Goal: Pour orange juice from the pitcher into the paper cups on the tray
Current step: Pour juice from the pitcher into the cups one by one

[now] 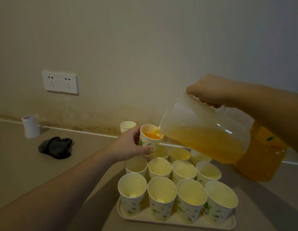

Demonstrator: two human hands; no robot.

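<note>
My right hand [210,91] grips the handle of a clear plastic pitcher [195,124], tilted left with orange juice in its lower half. A thin stream of juice runs from its spout into a paper cup [147,140] that my left hand [128,145] holds by its side, raised above the far left corner of the tray. That cup holds orange juice near its rim. Several other paper cups [161,195] with green leaf prints stand in rows on the cream tray [176,225]; they look empty.
A large bottle of orange juice [261,157] stands behind the pitcher at the right. A stack of spare cups [127,125] sits by the wall. A dark cloth [56,147] and a white roll [30,126] lie to the left. A wall socket [60,82] is above.
</note>
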